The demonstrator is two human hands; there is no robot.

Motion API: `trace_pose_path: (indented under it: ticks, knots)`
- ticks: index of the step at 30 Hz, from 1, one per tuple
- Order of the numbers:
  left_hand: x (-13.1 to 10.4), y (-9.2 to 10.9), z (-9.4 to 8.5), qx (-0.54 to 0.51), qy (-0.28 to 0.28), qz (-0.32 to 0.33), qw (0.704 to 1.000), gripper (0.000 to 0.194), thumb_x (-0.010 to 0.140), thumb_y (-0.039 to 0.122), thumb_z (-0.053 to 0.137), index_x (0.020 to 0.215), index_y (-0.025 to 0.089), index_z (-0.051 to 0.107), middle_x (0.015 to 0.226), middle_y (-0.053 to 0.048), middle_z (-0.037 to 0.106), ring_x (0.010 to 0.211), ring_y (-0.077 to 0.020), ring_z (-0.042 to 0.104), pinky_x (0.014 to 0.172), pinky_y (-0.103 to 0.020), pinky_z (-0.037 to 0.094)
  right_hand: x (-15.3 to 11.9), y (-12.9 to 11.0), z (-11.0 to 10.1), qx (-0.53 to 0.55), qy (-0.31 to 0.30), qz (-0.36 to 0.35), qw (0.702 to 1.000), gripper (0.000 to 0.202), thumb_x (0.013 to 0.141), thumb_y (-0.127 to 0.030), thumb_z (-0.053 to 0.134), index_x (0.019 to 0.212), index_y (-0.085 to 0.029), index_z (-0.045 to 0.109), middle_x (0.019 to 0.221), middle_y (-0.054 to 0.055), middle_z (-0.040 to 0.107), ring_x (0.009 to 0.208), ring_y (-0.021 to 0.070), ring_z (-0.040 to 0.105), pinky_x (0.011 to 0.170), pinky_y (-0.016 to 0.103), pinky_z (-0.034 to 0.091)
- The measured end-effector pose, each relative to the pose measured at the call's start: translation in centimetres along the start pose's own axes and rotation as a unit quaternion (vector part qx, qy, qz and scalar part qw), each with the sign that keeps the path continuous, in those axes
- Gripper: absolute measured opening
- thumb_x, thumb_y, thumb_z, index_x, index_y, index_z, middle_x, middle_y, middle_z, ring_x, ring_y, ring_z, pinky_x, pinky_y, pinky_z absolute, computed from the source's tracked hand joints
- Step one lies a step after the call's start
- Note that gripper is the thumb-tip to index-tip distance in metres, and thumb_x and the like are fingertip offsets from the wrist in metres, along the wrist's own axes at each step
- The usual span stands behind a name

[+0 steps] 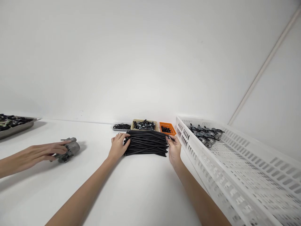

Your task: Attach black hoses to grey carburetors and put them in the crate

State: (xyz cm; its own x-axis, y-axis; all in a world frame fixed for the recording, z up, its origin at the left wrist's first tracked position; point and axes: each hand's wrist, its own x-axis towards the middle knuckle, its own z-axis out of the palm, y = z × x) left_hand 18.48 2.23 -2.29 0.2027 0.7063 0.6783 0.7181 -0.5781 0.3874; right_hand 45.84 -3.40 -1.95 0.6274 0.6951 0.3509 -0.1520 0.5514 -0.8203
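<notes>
A wide pile of black tubes (pixel 147 142) lies crosswise on the white table in front of me. My left hand (pixel 119 145) is at the pile's left end, its thumb and fingers apart and touching the tube ends. At the right end, my right hand (pixel 174 146) pinches the end of a black tube between thumb and fingers, near the top of the pile. Behind the pile stand a tan tray (pixel 133 125) of black and grey parts, an orange basket (pixel 173 129) with short black pieces, and a grey tray (pixel 114 124) with thin black rings.
On the left, another person's hand (pixel 48 151) touches a grey metal part (pixel 72 148) on the table (pixel 103 201). A metal tray (pixel 21 127) of dark parts stands at far left. A long white perforated crate (pixel 211 166) on the right holds several grey parts with black tubes (pixel 205 135).
</notes>
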Motion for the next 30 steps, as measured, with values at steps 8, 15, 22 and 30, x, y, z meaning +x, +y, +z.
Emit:
trace_pose_path:
  ticks: [8,15,22,30]
  knots:
    - [0.0,0.1,-0.2,-0.006,-0.002,-0.014,1.000,0.021,0.086,0.030,0.049,0.106,0.025,0.054,0.097,-0.004,0.064,0.099,-0.0237,0.056,0.089,-0.041,0.032,-0.1,0.0,-0.3,-0.115,-0.066,-0.007,0.991,0.022,0.065,-0.033,0.071,0.081,-0.019,0.067,0.085,0.004,0.071,0.083,0.0209,0.064,0.079,0.036,0.048]
    - [0.0,0.4,-0.4,-0.018,-0.009,-0.035,0.999,0.024,0.083,0.026,0.050,0.107,0.025,0.052,0.097,-0.004,0.064,0.094,-0.0227,0.058,0.090,-0.042,0.032,-0.5,0.3,-0.9,-0.358,-0.109,-0.167,0.912,0.014,0.075,-0.025,0.055,0.079,-0.021,0.068,0.090,0.007,0.069,0.091,0.0239,0.059,0.075,0.036,0.046]
    - [0.1,0.4,-0.4,-0.030,0.001,-0.042,0.999,0.021,0.080,0.020,0.048,0.099,0.025,0.056,0.097,-0.003,0.064,0.096,-0.0233,0.057,0.091,-0.043,0.033,-0.9,-0.3,-0.6,-0.359,-0.086,-0.205,0.907,0.010,0.078,-0.026,0.058,0.075,-0.020,0.065,0.083,0.005,0.060,0.072,0.0175,0.057,0.069,0.032,0.048]
    - [-0.1,0.6,-0.5,-0.060,-0.013,-0.021,0.998,0.017,0.078,0.025,0.054,0.093,0.026,0.061,0.100,-0.003,0.065,0.102,-0.0250,0.055,0.094,-0.045,0.033,-0.2,0.4,-0.4,-0.292,-0.004,-0.181,0.939,0.017,0.076,-0.034,0.063,0.073,-0.018,0.063,0.079,0.005,0.060,0.069,0.0164,0.057,0.069,0.033,0.051]
